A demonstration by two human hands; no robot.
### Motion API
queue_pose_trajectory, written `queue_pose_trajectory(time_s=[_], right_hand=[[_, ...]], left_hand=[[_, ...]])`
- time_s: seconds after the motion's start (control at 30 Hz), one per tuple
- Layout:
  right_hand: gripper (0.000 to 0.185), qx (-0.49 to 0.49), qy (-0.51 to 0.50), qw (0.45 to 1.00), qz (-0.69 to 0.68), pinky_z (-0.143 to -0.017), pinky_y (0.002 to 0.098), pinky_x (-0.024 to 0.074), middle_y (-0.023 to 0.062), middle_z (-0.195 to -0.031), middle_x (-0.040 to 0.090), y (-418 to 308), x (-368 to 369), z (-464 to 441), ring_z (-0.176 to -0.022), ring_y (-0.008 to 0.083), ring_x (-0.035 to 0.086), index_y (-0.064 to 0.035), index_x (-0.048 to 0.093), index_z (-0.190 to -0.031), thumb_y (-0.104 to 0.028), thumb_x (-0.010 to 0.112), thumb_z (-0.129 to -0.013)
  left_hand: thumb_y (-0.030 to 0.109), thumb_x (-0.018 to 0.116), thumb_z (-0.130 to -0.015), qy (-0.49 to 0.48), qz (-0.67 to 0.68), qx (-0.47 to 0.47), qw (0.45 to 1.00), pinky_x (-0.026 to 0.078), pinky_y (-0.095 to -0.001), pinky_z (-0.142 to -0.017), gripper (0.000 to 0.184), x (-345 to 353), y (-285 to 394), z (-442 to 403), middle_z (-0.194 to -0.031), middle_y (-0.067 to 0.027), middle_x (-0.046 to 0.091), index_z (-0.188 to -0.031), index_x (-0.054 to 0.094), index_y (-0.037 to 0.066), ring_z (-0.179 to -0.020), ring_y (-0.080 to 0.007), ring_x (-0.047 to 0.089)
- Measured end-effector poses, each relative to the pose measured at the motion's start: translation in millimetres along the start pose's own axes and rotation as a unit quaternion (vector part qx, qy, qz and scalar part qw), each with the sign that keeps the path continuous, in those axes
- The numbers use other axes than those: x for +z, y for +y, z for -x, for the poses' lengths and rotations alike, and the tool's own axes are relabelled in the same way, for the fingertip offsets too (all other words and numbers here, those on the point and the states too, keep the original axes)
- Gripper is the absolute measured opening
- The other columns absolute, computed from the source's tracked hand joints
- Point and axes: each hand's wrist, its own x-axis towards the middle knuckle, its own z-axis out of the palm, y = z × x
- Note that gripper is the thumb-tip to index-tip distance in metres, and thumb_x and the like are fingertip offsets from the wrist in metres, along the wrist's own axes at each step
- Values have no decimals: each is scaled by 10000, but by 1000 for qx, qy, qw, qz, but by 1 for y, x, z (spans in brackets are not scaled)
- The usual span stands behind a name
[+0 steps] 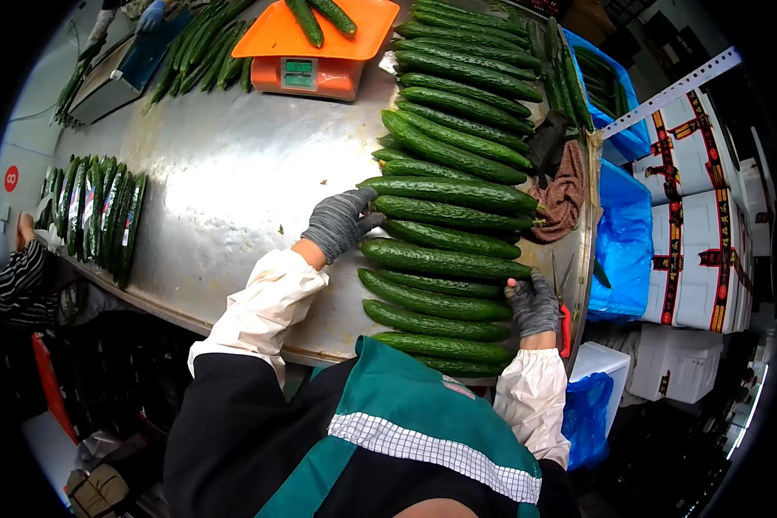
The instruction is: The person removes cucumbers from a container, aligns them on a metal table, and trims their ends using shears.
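Observation:
Long green cucumbers [445,262] lie side by side in a column on the metal table, running crosswise in front of me. My left hand [340,226], in a grey knit glove, is at the left tips of the middle cucumbers. Its thumb and fingers are apart, around the end of one cucumber [449,210], with no firm grip visible. At the right ends lower down rests my right hand [533,306], also gloved, with a bare fingertip showing. Its thumb and forefinger are spread close to a cucumber's end, and nothing shows between them.
An orange scale [306,76] holds two cucumbers at the back. Wrapped cucumbers [95,207] lie at left, near another person's hand [26,229]. A brown cloth [561,194] and red-handled scissors [565,330] lie at the right edge. Beyond stand blue-lined crates [622,233] and white boxes [695,259].

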Motion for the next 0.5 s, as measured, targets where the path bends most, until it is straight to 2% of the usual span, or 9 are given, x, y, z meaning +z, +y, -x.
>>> queue_pose_trajectory(time_s=[0.1,0.17,0.2,0.23,0.27,0.3,0.37,0.43,0.5], right_hand=[[187,-9,30,1000,-4,-541,443,505,147,-601,519,-2,2,0,-576,295,575,-36,456,-883,-186,545,-814],[188,-21,29,999,-5,-537,445,500,143,-596,516,-2,1,-1,-561,297,568,-40,458,-864,-194,551,-809],[190,-21,31,999,-20,-534,446,494,138,-591,508,-2,-1,-3,-549,298,560,-43,457,-845,-202,552,-807],[192,-20,33,999,-35,-531,447,487,134,-587,501,-1,-3,-5,-536,300,552,-46,456,-826,-211,553,-805],[192,-20,33,999,-33,-531,447,487,134,-587,501,0,-5,-7,-536,300,552,-46,456,-826,-211,553,-805],[199,-20,25,999,-36,-533,448,482,130,-583,492,2,-6,-9,-539,299,550,-49,454,-823,-221,552,-805],[206,-19,16,999,-37,-536,450,476,126,-578,484,5,-12,-15,-541,298,547,-51,452,-820,-231,552,-804],[200,-9,15,1000,-17,-559,457,483,128,-613,489,6,-15,-17,-565,302,552,-54,442,-813,-231,535,-809],[192,-26,7,1000,4,-569,463,485,130,-631,490,6,-13,-5,-575,306,555,-53,441,-813,-225,525,-813]], left_hand=[[293,552,-773,15,19,3,1000,442,-380,-701,292,2,-3,-6,-815,-146,595,-946,555,58,-767,-314,568],[203,572,-787,-2,32,29,999,479,-307,-618,260,3,-9,-9,-762,-139,609,-974,563,24,-635,-224,596],[203,572,-787,-1,33,28,999,479,-307,-618,260,2,-12,-9,-762,-139,609,-974,563,24,-635,-224,596],[186,557,-802,-47,190,-44,980,477,-286,-578,233,0,-14,-9,-721,-119,603,-958,562,12,-594,-194,586],[168,542,-817,-91,341,-114,929,474,-265,-538,210,0,-16,-9,-680,-98,598,-942,561,1,-552,-164,576],[168,542,-817,-90,342,-115,928,474,-265,-538,210,1,-20,-9,-680,-98,598,-942,561,1,-552,-164,576],[133,516,-834,-82,518,-156,837,448,-228,-463,155,6,-31,-9,-626,-53,568,-889,558,-6,-501,-110,539],[107,514,-827,-74,534,-188,821,435,-222,-446,117,-3,-28,-11,-609,-49,558,-848,551,-2,-486,-111,527],[103,511,-826,52,521,-193,830,424,-205,-446,101,-5,-37,-18,-618,-48,564,-831,557,13,-481,-101,518]])
